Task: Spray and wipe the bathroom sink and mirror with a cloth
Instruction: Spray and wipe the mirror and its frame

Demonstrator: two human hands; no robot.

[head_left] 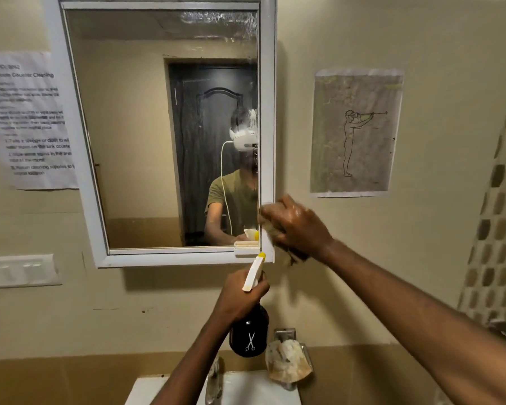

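Observation:
A white-framed mirror (146, 135) hangs on the wall, with wet spray streaks along its top and right side. My right hand (297, 223) presses a brownish cloth (275, 229) against the frame's lower right corner. My left hand (240, 299) grips a black spray bottle (249, 336) with a white and yellow nozzle, held upright below the mirror. The white sink (246, 388) shows at the bottom edge, partly hidden by my left forearm.
A metal tap (215, 381) stands at the sink's back. A wall soap holder (289, 361) with a pale lump sits right of it. Paper sheets (30, 118) hang either side of the mirror, a switch plate (18, 270) at left, mosaic tiles (497, 229) at right.

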